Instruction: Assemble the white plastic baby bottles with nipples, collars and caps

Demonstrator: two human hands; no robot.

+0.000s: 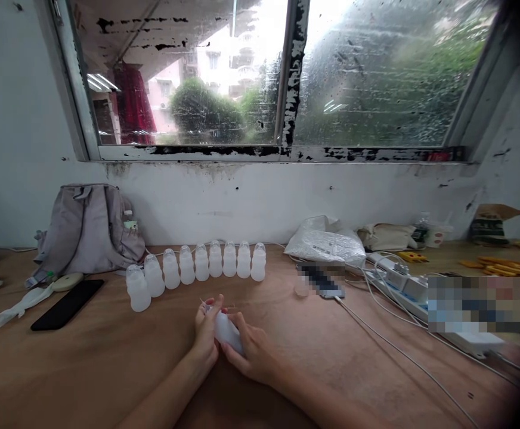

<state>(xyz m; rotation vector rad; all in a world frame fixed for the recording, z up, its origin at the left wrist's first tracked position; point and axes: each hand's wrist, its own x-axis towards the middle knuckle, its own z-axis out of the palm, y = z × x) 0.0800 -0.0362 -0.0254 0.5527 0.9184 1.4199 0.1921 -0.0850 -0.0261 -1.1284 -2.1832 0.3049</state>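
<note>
Between my hands, tilted over the brown tabletop (121,369), is a whitish translucent bottle (228,333). My left hand (205,333) is closed round its upper end, which the fingers partly hide. Round the lower part wraps my right hand (248,345), thumb and fingers on either side. Thin strands stick out near the left fingertips; what they are I cannot make out. Beyond my hands, several similar bottles with clear domed caps stand upright in a curved row, the nearest bottle (138,289) at the left end and another bottle (258,262) at the right end.
A grey backpack (85,226) leans at the wall, with a black phone (67,305) before it. To the right lie a plastic bag (327,241), another phone (331,293) on a white cable (385,333), and a power strip (470,339). A small clear piece (301,289) lies nearby.
</note>
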